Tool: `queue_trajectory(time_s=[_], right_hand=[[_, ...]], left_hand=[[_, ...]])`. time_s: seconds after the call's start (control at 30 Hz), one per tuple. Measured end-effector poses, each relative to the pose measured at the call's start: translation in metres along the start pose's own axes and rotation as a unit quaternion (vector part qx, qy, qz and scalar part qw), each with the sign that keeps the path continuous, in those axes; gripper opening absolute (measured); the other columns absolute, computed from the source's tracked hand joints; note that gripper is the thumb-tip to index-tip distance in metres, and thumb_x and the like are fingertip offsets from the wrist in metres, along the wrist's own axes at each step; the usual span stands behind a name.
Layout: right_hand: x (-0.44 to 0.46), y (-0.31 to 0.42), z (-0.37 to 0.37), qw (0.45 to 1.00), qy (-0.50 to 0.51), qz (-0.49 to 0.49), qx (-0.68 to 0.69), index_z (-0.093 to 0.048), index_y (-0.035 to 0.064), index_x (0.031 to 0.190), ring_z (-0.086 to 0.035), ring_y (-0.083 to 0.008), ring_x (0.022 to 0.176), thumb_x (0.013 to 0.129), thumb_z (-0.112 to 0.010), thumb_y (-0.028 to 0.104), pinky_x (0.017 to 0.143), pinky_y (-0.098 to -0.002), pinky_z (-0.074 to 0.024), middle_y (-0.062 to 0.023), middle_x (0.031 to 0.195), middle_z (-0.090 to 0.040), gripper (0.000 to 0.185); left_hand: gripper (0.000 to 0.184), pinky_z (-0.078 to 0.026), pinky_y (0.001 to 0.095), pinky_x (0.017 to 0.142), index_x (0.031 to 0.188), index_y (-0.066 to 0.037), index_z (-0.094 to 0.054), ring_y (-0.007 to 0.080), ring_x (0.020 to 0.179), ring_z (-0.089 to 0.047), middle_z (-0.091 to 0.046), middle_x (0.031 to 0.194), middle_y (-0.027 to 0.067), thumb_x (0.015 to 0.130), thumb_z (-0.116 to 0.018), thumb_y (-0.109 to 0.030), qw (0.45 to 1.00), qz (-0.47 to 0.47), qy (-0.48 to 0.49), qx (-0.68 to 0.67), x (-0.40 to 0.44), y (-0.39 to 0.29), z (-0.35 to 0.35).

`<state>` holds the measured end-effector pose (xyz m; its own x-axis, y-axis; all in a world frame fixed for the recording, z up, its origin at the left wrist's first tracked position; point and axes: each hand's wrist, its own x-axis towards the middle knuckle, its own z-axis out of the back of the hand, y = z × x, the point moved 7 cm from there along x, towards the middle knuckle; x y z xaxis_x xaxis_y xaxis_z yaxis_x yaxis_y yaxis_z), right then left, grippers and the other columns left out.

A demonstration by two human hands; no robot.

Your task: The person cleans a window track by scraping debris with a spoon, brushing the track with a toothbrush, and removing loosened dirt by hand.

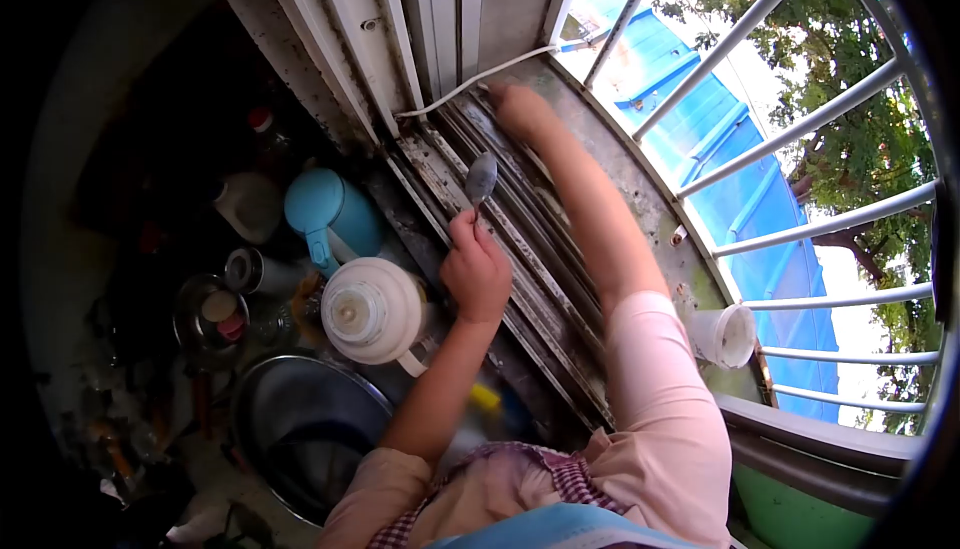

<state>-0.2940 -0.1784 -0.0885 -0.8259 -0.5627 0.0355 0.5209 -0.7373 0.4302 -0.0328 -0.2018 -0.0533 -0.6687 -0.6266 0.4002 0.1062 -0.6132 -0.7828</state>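
My left hand [478, 271] is closed around the handle of a metal spoon [482, 178], whose bowl points up over the window track [540, 294]. The track's grooves look dark with dirt. Stretched out past it, my right hand [520, 112] is at the far end of the track, beside the window frame [440, 19]. Its fingers are bent together and partly hidden, so anything between them cannot be made out. A white cable [455, 95] runs across the track end close to those fingers.
White window bars [760, 14] edge the outer ledge, where a white cup [724, 337] stands. Left of the track are a blue jug [325, 211], a white thermos [372, 311], a metal basin [300, 429] and several bottles and jars. A green tub [800, 509] is at lower right.
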Motion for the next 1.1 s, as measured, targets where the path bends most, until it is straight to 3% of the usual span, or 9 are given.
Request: queue_trajectory(time_s=[0.13,0.3,0.43,0.53,0.73,0.9,0.93,1.03,1.1], right_hand=[[-0.030,-0.022,0.038,0.984,0.166,0.032,-0.051,-0.059,0.0188,0.117,-0.060,-0.0304,0.094,0.076,-0.053,0.012,0.082,-0.0381,-0.0466,-0.0150,0.103,-0.062,0.041],[-0.018,-0.033,0.022,0.999,-0.027,0.022,-0.035,-0.047,0.0249,0.127,-0.060,-0.0338,0.089,0.088,-0.043,0.016,0.076,-0.0401,-0.0457,-0.0178,0.103,-0.061,0.041],[-0.075,-0.051,0.022,0.991,0.064,0.022,-0.114,-0.052,0.0249,0.123,-0.061,-0.0308,0.081,0.086,-0.044,0.016,0.070,-0.0395,-0.0464,-0.0170,0.087,-0.062,0.038],[-0.122,-0.048,0.064,0.954,0.146,0.157,-0.210,-0.054,0.0277,0.121,-0.060,-0.0252,0.068,0.084,-0.046,0.008,0.062,-0.0378,-0.0463,-0.0141,0.076,-0.061,0.043],[-0.087,-0.056,0.051,0.983,-0.052,0.084,-0.157,-0.051,0.0245,0.123,-0.060,-0.0297,0.069,0.085,-0.042,0.010,0.061,-0.0402,-0.0479,-0.0147,0.078,-0.062,0.041],[-0.168,-0.074,0.056,0.956,0.138,0.177,-0.191,-0.049,0.0280,0.125,-0.059,-0.0280,0.064,0.082,-0.047,0.011,0.059,-0.0390,-0.0470,-0.0116,0.073,-0.061,0.047],[-0.177,-0.080,0.069,0.941,0.217,0.130,-0.224,-0.049,0.0305,0.126,-0.060,-0.0237,0.064,0.084,-0.048,0.012,0.057,-0.0361,-0.0466,-0.0095,0.075,-0.062,0.046],[-0.166,-0.072,0.102,0.951,0.166,-0.015,-0.261,-0.049,0.0328,0.126,-0.061,-0.0207,0.069,0.091,-0.044,0.021,0.059,-0.0322,-0.0482,-0.0122,0.080,-0.063,0.037],[-0.161,-0.068,0.081,0.980,0.124,-0.088,-0.130,-0.048,0.0320,0.126,-0.061,-0.0233,0.075,0.091,-0.043,0.020,0.065,-0.0338,-0.0492,-0.0142,0.085,-0.063,0.038]], left_hand=[[0.019,-0.046,0.0451,0.057,0.105,-0.005,-0.048,0.0383,0.070,-0.059,-0.062,0.082,0.0178,0.087,-0.044,-0.011,1.000,0.005,-0.003,0.008,-0.003,-0.001,0.000],[0.018,-0.046,0.0454,0.057,0.104,-0.006,-0.047,0.0379,0.070,-0.059,-0.062,0.081,0.0175,0.087,-0.044,-0.012,1.000,-0.006,0.001,0.023,-0.001,0.000,0.000],[0.017,-0.046,0.0455,0.057,0.103,-0.006,-0.047,0.0374,0.069,-0.059,-0.062,0.080,0.0170,0.088,-0.044,-0.012,1.000,-0.002,0.006,0.020,-0.003,-0.002,0.001],[0.016,-0.045,0.0459,0.056,0.103,-0.006,-0.047,0.0373,0.068,-0.059,-0.062,0.079,0.0171,0.088,-0.044,-0.013,1.000,-0.006,-0.002,0.014,-0.001,-0.003,0.000],[0.016,-0.045,0.0466,0.054,0.102,-0.007,-0.047,0.0376,0.064,-0.059,-0.062,0.073,0.0165,0.089,-0.043,-0.013,0.999,-0.017,-0.004,0.031,0.000,-0.006,0.002],[0.016,-0.044,0.0467,0.051,0.103,-0.008,-0.047,0.0370,0.061,-0.059,-0.061,0.070,0.0167,0.089,-0.043,-0.015,0.998,-0.032,-0.012,0.047,-0.001,-0.003,-0.001],[0.015,-0.044,0.0467,0.050,0.102,-0.008,-0.046,0.0370,0.061,-0.059,-0.061,0.070,0.0167,0.089,-0.043,-0.015,0.998,-0.031,-0.010,0.049,-0.001,-0.004,0.000],[0.013,-0.044,0.0472,0.050,0.100,-0.009,-0.046,0.0371,0.060,-0.058,-0.061,0.069,0.0164,0.089,-0.042,-0.015,0.998,-0.031,-0.010,0.050,0.000,-0.007,0.002],[0.013,-0.044,0.0473,0.050,0.100,-0.009,-0.046,0.0373,0.060,-0.058,-0.061,0.069,0.0163,0.089,-0.042,-0.015,0.998,-0.036,-0.010,0.047,0.001,-0.008,0.002]])
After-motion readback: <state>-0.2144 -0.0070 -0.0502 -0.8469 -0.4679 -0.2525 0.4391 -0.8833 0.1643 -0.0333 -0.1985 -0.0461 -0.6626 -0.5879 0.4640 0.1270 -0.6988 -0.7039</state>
